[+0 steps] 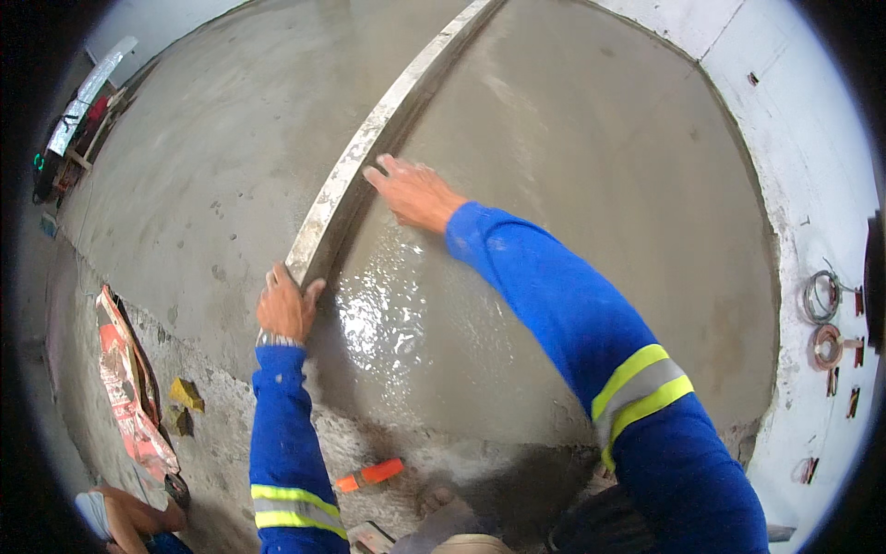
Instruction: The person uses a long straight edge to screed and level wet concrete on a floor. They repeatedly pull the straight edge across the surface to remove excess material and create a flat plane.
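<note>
A long, pale, mortar-stained straightedge bar (355, 163) runs away from me across the wet grey screed (600, 157), which glistens near my hands. My left hand (286, 305) grips the near end of the bar. My right hand (411, 194) is farther along, on the bar's right side, fingers apart and their tips at or just beside it; whether they touch is unclear. Both my forearms are in blue sleeves with reflective bands.
An orange-handled tool (374, 474), yellow pieces (185, 392) and a red-white sack (129, 397) lie on rough floor below. Another person's bare leg (125, 517) shows at lower left. Gear (88, 106) stands at upper left. Wire coils (821, 295) hang on the right wall (803, 138).
</note>
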The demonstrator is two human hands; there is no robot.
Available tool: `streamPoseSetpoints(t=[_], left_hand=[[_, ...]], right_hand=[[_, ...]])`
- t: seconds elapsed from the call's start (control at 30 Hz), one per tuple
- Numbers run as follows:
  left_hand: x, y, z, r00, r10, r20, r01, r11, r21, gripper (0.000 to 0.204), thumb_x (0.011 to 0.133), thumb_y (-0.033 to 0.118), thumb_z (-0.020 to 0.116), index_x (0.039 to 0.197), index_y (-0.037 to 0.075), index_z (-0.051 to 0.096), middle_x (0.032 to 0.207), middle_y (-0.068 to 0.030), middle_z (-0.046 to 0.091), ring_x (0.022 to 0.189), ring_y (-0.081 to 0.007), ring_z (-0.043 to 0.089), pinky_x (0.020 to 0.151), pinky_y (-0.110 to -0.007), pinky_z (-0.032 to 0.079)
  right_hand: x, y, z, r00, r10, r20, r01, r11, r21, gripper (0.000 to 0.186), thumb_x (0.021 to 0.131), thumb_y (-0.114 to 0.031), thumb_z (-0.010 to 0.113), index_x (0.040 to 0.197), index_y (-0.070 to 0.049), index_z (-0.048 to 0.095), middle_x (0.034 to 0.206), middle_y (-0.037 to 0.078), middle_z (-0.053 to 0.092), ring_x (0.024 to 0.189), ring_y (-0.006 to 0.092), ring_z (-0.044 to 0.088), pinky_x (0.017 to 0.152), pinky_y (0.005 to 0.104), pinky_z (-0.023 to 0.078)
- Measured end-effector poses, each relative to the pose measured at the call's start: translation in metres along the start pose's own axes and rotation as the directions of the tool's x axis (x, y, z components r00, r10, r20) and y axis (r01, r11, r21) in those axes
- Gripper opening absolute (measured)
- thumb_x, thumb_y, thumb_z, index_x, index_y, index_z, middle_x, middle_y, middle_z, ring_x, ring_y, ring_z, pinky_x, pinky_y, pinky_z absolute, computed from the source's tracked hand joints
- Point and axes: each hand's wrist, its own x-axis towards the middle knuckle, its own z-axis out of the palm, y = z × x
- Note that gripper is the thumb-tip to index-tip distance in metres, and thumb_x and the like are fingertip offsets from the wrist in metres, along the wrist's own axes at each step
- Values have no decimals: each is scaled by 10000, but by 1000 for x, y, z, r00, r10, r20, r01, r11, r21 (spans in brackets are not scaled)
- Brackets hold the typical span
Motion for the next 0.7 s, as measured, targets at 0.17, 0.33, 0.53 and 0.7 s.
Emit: streamPoseSetpoints(t=[0.17, 0.33, 0.53, 0.7], left_hand=[[-20, 4, -13, 992, -93, 90, 92, 996, 18, 668, 815, 552, 692, 1102, -15, 486, 1002, -236, 633, 829, -433, 660, 672, -489, 534], [-16, -1, -9, 996, -81, 42, 79, 996, 44, 640, 795, 559, 707, 1021, 4, 481, 935, -203, 646, 794, -418, 668, 636, -472, 542], [-15, -6, -10, 988, -109, 113, 105, 994, 43, 617, 822, 529, 697, 1043, -3, 477, 948, -237, 649, 803, -451, 656, 664, -493, 533], [-16, -4, -14, 985, -87, 150, 85, 996, 18, 600, 821, 491, 713, 1056, -4, 469, 972, -258, 651, 837, -456, 648, 691, -507, 523]], right_hand=[[67, 21, 60, 992, -55, -110, 35, 984, -176, 314, 958, -159, 476, 1263, -161, 554, 1402, 128, 496, 1369, 326, 406, 983, 622, 415], [110, 15, 66, 981, 62, 184, -3, 953, -303, 325, 971, -192, 487, 1283, -210, 578, 1404, 92, 509, 1392, 311, 383, 1054, 695, 289], [121, 16, 68, 975, 89, 201, -36, 967, -250, 369, 869, -196, 670, 1233, -189, 610, 1367, 79, 534, 1363, 310, 409, 1093, 688, 250], [107, 20, 54, 967, 89, 240, -34, 974, -223, 440, 782, -195, 765, 1202, -185, 632, 1314, 68, 560, 1311, 292, 453, 1084, 667, 291]])
